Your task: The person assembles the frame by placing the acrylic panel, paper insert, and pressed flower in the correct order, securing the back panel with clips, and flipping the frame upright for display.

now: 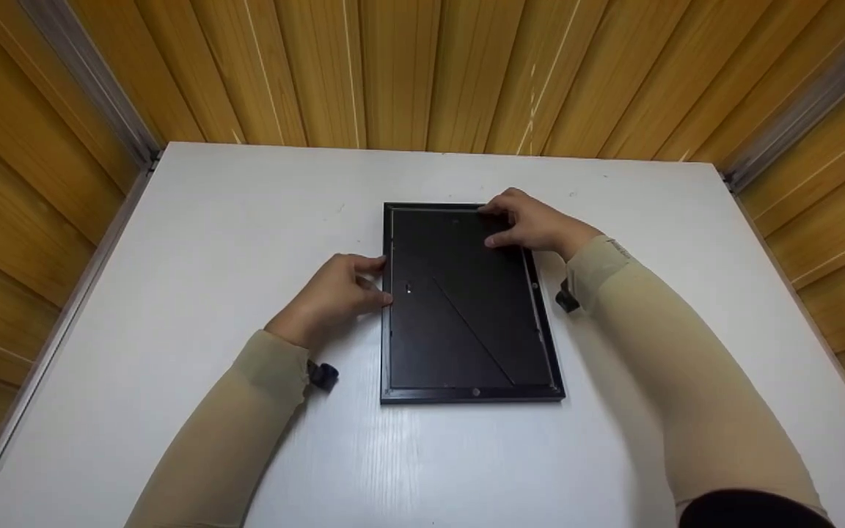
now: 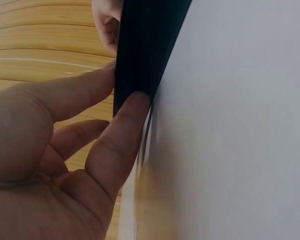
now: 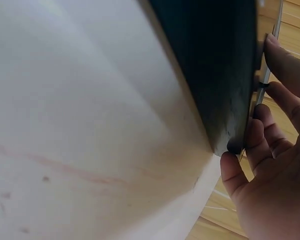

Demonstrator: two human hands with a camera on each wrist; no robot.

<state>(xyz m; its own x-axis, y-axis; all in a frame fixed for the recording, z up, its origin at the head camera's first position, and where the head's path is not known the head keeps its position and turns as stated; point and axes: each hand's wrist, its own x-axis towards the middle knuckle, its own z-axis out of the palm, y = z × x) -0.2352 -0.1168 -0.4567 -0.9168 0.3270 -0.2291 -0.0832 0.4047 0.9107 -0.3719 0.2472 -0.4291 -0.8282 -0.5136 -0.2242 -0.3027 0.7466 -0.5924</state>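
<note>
Frame (image 1: pixel 466 304): face down, centre of desk (image 1: pixel 210 220). Left hand (image 1: pixel 334 293) pinches its left edge; right hand (image 1: pixel 536 224) grips far right corner. Step: steadying it. Next likely needs its back clips freed.

We see that both our arms are covered by long, tight sleeves of a beige, slightly shiny fabric. The left sleeve (image 1: pixel 246 411) ends at the wrist, and the right sleeve (image 1: pixel 657 352) ends at the wrist too, with a small faint marking near its cuff. Under each wrist sits a small black device, the left one (image 1: pixel 322 375) and the right one (image 1: pixel 566 297). Our left hand (image 1: pixel 331 297) and our right hand (image 1: pixel 532 224) are bare, without gloves or rings.
</note>
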